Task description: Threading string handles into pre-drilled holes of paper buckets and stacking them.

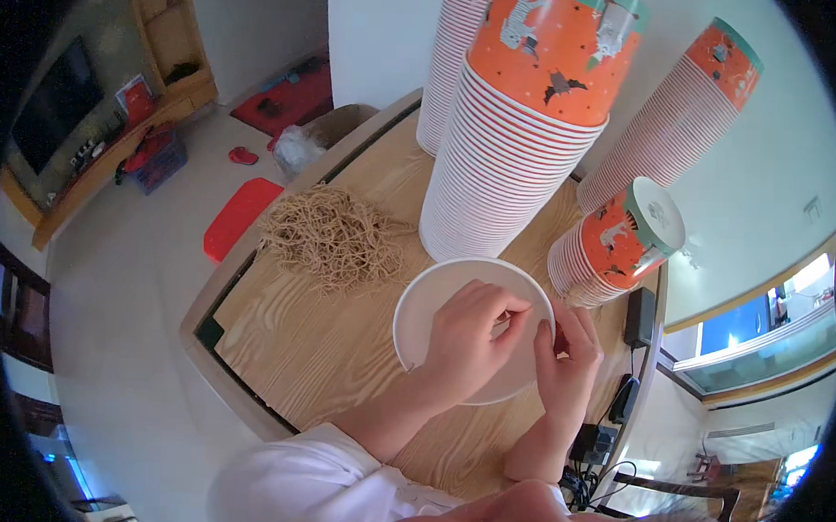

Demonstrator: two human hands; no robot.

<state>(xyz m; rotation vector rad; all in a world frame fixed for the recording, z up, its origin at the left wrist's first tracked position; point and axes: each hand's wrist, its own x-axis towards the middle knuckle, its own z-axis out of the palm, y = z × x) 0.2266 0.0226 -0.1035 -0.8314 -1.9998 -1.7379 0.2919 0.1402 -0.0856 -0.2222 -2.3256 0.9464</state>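
A white paper bucket stands with its mouth up on the wooden table in front of me. My left hand is over its opening, thumb and forefinger pinched together; whatever they may hold is too small to make out. At the right side of the rim, my right hand grips the bucket's wall, its thumb inside and its fingers around the outside. A tangled heap of brown paper twine lies to the left of the bucket. Just behind it rises a tall stack of nested paper buckets, the top one orange with animal pictures.
A shorter bucket stack stands at the right, with another tall stack behind it. Black adapters and cables lie along the table's right edge. A red stool and a cardboard box are on the floor beyond the left edge.
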